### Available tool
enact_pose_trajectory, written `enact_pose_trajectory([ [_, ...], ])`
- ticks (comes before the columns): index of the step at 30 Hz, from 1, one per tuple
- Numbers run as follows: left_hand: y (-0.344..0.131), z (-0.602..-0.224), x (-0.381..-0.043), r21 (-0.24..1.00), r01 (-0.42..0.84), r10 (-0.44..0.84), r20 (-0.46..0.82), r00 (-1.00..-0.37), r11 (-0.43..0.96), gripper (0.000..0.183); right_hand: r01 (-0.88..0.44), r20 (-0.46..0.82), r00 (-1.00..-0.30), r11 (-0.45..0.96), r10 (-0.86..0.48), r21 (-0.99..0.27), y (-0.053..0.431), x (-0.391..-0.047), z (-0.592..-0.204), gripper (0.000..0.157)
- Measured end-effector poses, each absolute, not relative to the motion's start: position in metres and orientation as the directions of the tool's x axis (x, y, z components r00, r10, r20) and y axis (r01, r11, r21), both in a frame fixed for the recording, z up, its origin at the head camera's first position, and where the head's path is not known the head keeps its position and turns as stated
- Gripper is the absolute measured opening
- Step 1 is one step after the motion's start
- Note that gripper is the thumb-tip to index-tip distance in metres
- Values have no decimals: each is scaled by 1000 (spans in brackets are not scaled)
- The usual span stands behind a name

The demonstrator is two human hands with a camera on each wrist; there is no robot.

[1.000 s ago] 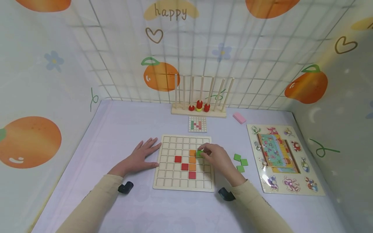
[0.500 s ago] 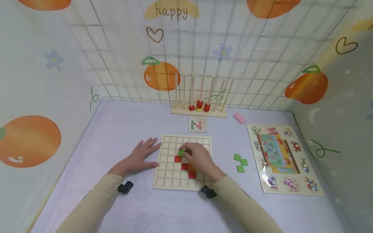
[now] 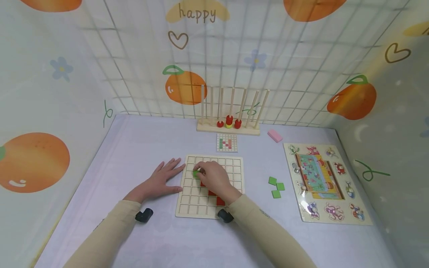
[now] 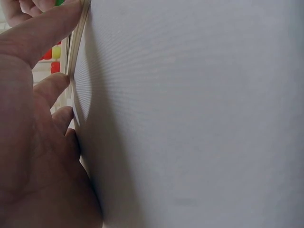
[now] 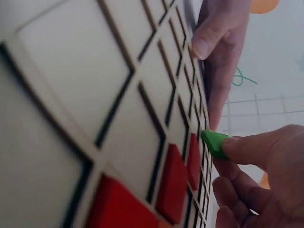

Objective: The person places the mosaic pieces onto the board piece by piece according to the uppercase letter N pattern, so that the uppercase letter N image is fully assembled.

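Observation:
A wooden grid board (image 3: 197, 211) lies in the middle of the table. My right hand (image 3: 214, 179) is over it, pinching a green square tile (image 5: 215, 143) between thumb and fingers, close above cells in the upper left part of the grid. Red tiles, one of them a red tile (image 5: 171, 187) near the hand, sit in cells in a diagonal line. The orange tiles are hidden under my right hand and wrist. At the board's left edge, my left hand (image 3: 163, 180) lies with fingers spread, thumb and fingertips right at the rim.
Behind the board lies a small pattern card (image 3: 226, 143), then a peg stand (image 3: 204, 127) with red and yellow beads. A pink block (image 3: 275, 136) is right of the stand. Loose green tiles (image 3: 276, 194) lie between the board and a knobbed animal puzzle (image 3: 335, 213).
My right hand has carried the green tile leftward across the board, from the right side past the orange column to the upper left cells. My left hand has stayed put.

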State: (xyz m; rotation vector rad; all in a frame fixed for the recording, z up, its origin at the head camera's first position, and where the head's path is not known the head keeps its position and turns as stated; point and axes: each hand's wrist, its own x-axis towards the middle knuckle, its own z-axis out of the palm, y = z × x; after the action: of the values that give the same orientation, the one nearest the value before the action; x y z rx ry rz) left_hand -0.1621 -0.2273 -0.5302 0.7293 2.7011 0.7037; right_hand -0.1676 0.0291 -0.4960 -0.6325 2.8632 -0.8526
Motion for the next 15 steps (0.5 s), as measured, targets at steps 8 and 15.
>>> enact_pose_trajectory([
  [8, -229, -535, -164, 501, 397, 521, -133, -843, 769, 91, -384, 39, -910, 806, -412, -449, 25, -169, -500, 16],
  [15, -228, -533, -163, 508, 392, 519, -130, -845, 767, 90, -379, 22, -911, 813, -413, -442, 32, -170, -500, 16],
])
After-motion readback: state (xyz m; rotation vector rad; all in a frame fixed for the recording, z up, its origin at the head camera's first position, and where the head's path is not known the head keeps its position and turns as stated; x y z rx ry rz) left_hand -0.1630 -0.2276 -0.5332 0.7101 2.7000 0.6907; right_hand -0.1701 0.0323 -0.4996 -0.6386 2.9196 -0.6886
